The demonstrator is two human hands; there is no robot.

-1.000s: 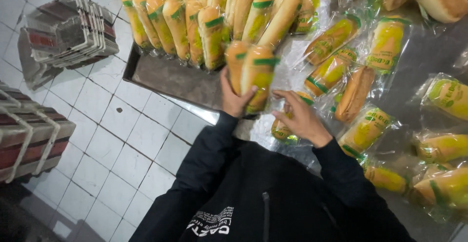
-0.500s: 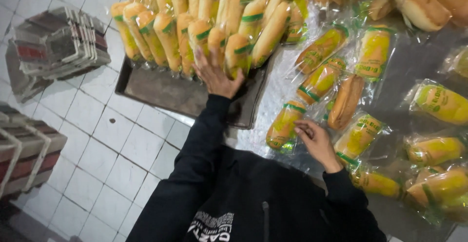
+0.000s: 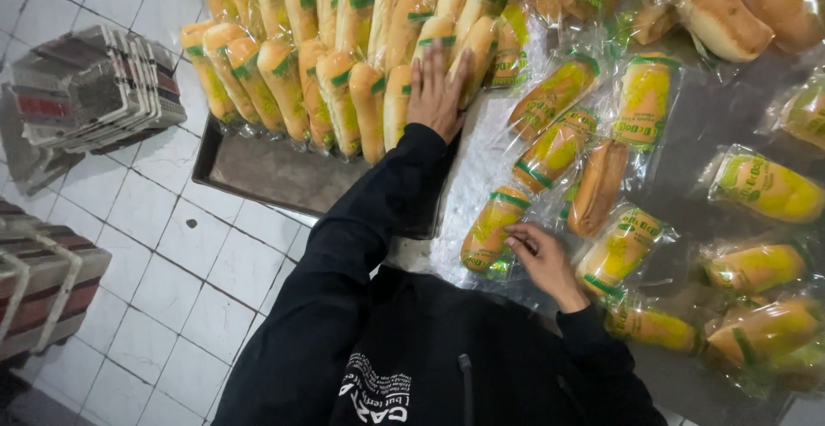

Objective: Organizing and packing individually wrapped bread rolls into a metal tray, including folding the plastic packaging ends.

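My left hand lies flat with fingers spread against the end of a row of wrapped bread rolls packed upright on a dark metal tray. My right hand rests lower on the steel table, fingers apart, its fingertips touching the end of a single wrapped roll that lies beside it. Each roll is a long golden bun in clear plastic with yellow and green print. Both black sleeves reach up from the bottom of the view.
Several loose wrapped rolls lie scattered over the table to the right. Larger buns sit at the top right. On the white tiled floor at left stand bundles of folded cartons and strapped stacks.
My left hand set the roll it carried into the tray row and now presses flat on the row's end. My right hand slid down to the single roll near the table edge.
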